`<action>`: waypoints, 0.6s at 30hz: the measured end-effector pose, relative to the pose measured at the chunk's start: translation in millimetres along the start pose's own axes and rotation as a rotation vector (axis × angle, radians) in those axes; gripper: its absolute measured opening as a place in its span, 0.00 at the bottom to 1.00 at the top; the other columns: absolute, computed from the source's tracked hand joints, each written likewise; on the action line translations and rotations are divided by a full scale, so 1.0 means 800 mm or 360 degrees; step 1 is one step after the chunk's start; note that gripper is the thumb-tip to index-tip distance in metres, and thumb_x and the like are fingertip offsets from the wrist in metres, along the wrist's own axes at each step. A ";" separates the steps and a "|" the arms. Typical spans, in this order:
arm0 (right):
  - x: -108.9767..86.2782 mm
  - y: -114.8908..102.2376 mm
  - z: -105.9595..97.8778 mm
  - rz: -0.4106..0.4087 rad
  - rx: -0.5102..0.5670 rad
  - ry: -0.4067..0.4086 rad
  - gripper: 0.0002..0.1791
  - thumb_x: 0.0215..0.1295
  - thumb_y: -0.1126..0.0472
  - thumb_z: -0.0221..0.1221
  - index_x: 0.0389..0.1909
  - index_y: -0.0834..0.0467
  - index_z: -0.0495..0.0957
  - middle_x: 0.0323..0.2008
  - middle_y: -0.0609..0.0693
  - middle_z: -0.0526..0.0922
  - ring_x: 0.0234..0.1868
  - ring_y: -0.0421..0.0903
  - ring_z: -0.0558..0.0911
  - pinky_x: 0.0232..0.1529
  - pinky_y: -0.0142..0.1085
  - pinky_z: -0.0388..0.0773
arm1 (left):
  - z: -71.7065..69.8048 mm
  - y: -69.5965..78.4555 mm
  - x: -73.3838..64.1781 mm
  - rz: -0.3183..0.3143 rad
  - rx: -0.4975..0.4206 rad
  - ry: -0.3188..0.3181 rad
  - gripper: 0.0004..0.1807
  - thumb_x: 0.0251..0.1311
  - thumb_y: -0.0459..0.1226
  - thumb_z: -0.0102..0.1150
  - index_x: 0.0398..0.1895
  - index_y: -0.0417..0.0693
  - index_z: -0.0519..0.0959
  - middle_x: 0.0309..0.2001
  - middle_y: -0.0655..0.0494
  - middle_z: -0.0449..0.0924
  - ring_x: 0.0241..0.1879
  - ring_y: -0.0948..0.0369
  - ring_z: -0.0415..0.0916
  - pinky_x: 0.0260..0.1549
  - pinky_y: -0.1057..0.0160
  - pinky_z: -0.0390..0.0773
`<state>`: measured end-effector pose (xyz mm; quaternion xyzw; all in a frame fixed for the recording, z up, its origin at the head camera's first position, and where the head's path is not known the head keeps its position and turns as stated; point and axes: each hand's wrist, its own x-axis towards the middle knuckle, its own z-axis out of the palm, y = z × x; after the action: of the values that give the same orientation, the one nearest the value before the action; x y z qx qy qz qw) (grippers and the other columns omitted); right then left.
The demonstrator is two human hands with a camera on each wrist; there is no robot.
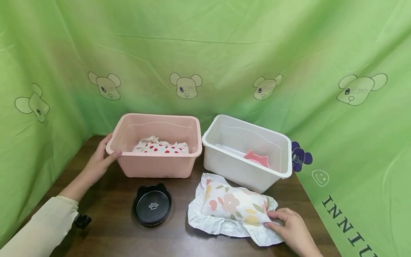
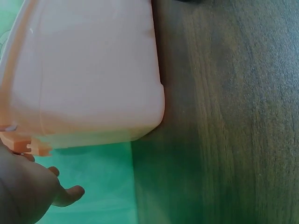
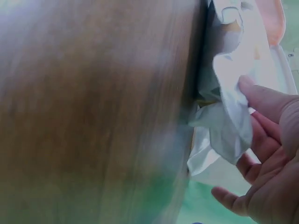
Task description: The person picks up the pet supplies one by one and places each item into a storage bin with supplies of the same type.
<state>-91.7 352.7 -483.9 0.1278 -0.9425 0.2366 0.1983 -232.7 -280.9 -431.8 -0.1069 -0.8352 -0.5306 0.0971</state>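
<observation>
My left hand [image 1: 99, 159] grips the left end of a pink plastic bin [image 1: 154, 166], its thumb on the front corner of the rim. In the left wrist view, fingers of the left hand [image 2: 28, 186] reach under the rim of the bin [image 2: 93, 70]. A small floral pillow [image 1: 229, 203] with a white ruffled edge lies at front right. My right hand [image 1: 293, 228] pinches its right end between thumb and fingers. The right wrist view has the thumb of the right hand [image 3: 271, 144] over the white ruffle [image 3: 229, 93].
Inside the pink bin is a white cloth item with red dots [image 1: 163, 147]. A white bin [image 1: 231, 166] stands angled beside it, holding a pink cat-eared piece [image 1: 257, 159]. A black cat-eared bowl [image 1: 152, 205] sits on the wooden table [image 1: 112, 228]. Green curtain [image 1: 224, 53] surrounds the table's back and sides.
</observation>
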 end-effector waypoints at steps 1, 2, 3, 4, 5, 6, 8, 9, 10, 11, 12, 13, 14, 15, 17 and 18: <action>0.000 -0.002 0.001 0.0041 0.0026 -0.0009 0.16 0.37 0.60 0.83 0.31 0.48 0.91 0.31 0.34 0.84 0.36 0.32 0.79 0.41 0.20 0.70 | 0.000 0.000 -0.001 -0.0006 -0.0003 -0.0003 0.45 0.75 0.41 0.56 0.84 0.50 0.40 0.82 0.38 0.43 0.77 0.40 0.45 0.73 0.35 0.46; 0.000 -0.004 0.001 0.0085 0.0050 -0.0017 0.15 0.38 0.60 0.83 0.31 0.47 0.90 0.31 0.34 0.83 0.35 0.31 0.79 0.41 0.19 0.70 | 0.001 0.001 -0.001 -0.0009 -0.0007 -0.0006 0.45 0.75 0.41 0.56 0.84 0.50 0.40 0.81 0.37 0.43 0.77 0.40 0.45 0.73 0.35 0.45; 0.000 -0.005 0.002 0.0126 0.0066 -0.0022 0.15 0.39 0.59 0.82 0.30 0.46 0.90 0.31 0.33 0.83 0.36 0.30 0.79 0.40 0.19 0.69 | 0.001 0.001 -0.001 -0.0015 -0.0014 -0.0009 0.45 0.75 0.41 0.55 0.84 0.50 0.40 0.81 0.37 0.43 0.77 0.39 0.45 0.73 0.34 0.45; 0.001 -0.007 0.003 0.0160 0.0080 -0.0022 0.14 0.40 0.59 0.82 0.30 0.46 0.90 0.31 0.33 0.83 0.36 0.29 0.79 0.40 0.19 0.69 | 0.001 0.001 -0.002 -0.0020 -0.0023 -0.0011 0.45 0.75 0.41 0.55 0.84 0.50 0.40 0.81 0.37 0.43 0.77 0.39 0.45 0.73 0.34 0.45; 0.001 -0.009 0.003 0.0187 0.0091 -0.0016 0.13 0.41 0.59 0.82 0.30 0.46 0.90 0.31 0.34 0.83 0.36 0.29 0.79 0.40 0.19 0.69 | 0.002 0.001 -0.002 -0.0028 -0.0030 -0.0010 0.45 0.75 0.42 0.55 0.84 0.51 0.40 0.81 0.37 0.43 0.77 0.40 0.45 0.73 0.34 0.45; 0.002 -0.011 0.003 0.0204 0.0102 -0.0008 0.13 0.42 0.59 0.82 0.29 0.45 0.90 0.32 0.34 0.83 0.36 0.29 0.78 0.39 0.19 0.69 | 0.002 0.001 -0.002 -0.0030 -0.0046 -0.0011 0.45 0.75 0.42 0.55 0.85 0.51 0.39 0.82 0.37 0.42 0.77 0.40 0.45 0.73 0.34 0.45; 0.003 -0.014 0.003 0.0227 0.0140 0.0025 0.13 0.42 0.61 0.82 0.28 0.46 0.90 0.32 0.36 0.83 0.37 0.28 0.77 0.39 0.19 0.69 | 0.003 0.002 -0.002 -0.0035 -0.0082 -0.0018 0.45 0.75 0.42 0.54 0.85 0.51 0.38 0.82 0.38 0.41 0.77 0.40 0.44 0.73 0.34 0.45; 0.003 -0.016 0.002 0.0233 0.0159 0.0042 0.13 0.42 0.62 0.82 0.28 0.46 0.90 0.32 0.37 0.83 0.37 0.28 0.77 0.39 0.19 0.69 | 0.004 0.002 -0.001 -0.0035 -0.0098 -0.0022 0.45 0.76 0.42 0.54 0.85 0.51 0.38 0.82 0.39 0.40 0.77 0.40 0.44 0.73 0.34 0.45; 0.004 -0.017 0.002 0.0238 0.0185 0.0061 0.13 0.42 0.63 0.81 0.27 0.46 0.89 0.33 0.38 0.83 0.38 0.28 0.77 0.40 0.18 0.69 | 0.005 0.002 -0.001 -0.0037 -0.0111 -0.0026 0.45 0.76 0.42 0.54 0.85 0.52 0.38 0.82 0.39 0.40 0.77 0.40 0.44 0.73 0.35 0.46; 0.004 -0.018 0.002 0.0241 0.0215 0.0077 0.13 0.41 0.64 0.81 0.26 0.46 0.89 0.33 0.39 0.83 0.38 0.28 0.76 0.40 0.18 0.69 | 0.006 0.002 -0.001 -0.0039 -0.0120 -0.0027 0.45 0.76 0.41 0.54 0.84 0.52 0.38 0.82 0.40 0.40 0.77 0.41 0.45 0.74 0.38 0.47; 0.005 -0.020 0.001 0.0245 0.0244 0.0092 0.14 0.41 0.65 0.81 0.26 0.47 0.89 0.33 0.40 0.83 0.38 0.28 0.76 0.41 0.18 0.69 | 0.007 0.002 -0.001 -0.0040 -0.0128 -0.0029 0.45 0.76 0.41 0.54 0.84 0.51 0.38 0.82 0.40 0.40 0.77 0.41 0.45 0.75 0.45 0.50; 0.005 -0.021 0.001 0.0253 0.0272 0.0107 0.14 0.41 0.66 0.81 0.25 0.47 0.89 0.33 0.41 0.83 0.39 0.28 0.76 0.41 0.18 0.69 | 0.007 0.003 -0.001 -0.0040 -0.0132 -0.0029 0.45 0.76 0.41 0.54 0.84 0.51 0.38 0.82 0.39 0.41 0.76 0.41 0.47 0.75 0.53 0.53; 0.005 -0.022 0.002 0.0264 0.0295 0.0117 0.14 0.41 0.67 0.81 0.25 0.48 0.88 0.33 0.41 0.83 0.39 0.28 0.76 0.42 0.17 0.69 | 0.008 0.003 0.000 -0.0042 -0.0145 -0.0030 0.45 0.76 0.41 0.54 0.84 0.51 0.38 0.82 0.39 0.42 0.76 0.41 0.48 0.73 0.61 0.56; 0.006 -0.023 0.002 0.0279 0.0316 0.0124 0.14 0.41 0.68 0.81 0.24 0.48 0.88 0.33 0.42 0.83 0.39 0.28 0.76 0.42 0.17 0.69 | 0.008 0.004 0.000 -0.0038 -0.0159 -0.0028 0.44 0.76 0.40 0.53 0.84 0.50 0.38 0.81 0.38 0.43 0.76 0.41 0.49 0.69 0.69 0.59; 0.006 -0.026 0.004 0.0306 0.0355 0.0132 0.14 0.40 0.69 0.81 0.24 0.49 0.88 0.33 0.42 0.83 0.39 0.28 0.76 0.42 0.18 0.69 | 0.008 0.005 0.000 -0.0032 -0.0192 -0.0026 0.44 0.77 0.40 0.53 0.84 0.49 0.37 0.81 0.37 0.44 0.75 0.40 0.50 0.59 0.81 0.61; 0.007 -0.028 0.005 0.0317 0.0370 0.0139 0.14 0.40 0.70 0.81 0.24 0.50 0.88 0.33 0.42 0.83 0.39 0.28 0.76 0.42 0.18 0.70 | 0.008 0.005 0.000 -0.0024 -0.0209 -0.0026 0.44 0.77 0.39 0.52 0.84 0.48 0.37 0.81 0.36 0.44 0.75 0.40 0.50 0.55 0.85 0.61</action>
<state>-90.1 330.8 -475.8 0.0453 -0.9073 0.3679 0.1983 -231.9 -273.2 -431.4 -0.1111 -0.8001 -0.5842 0.0789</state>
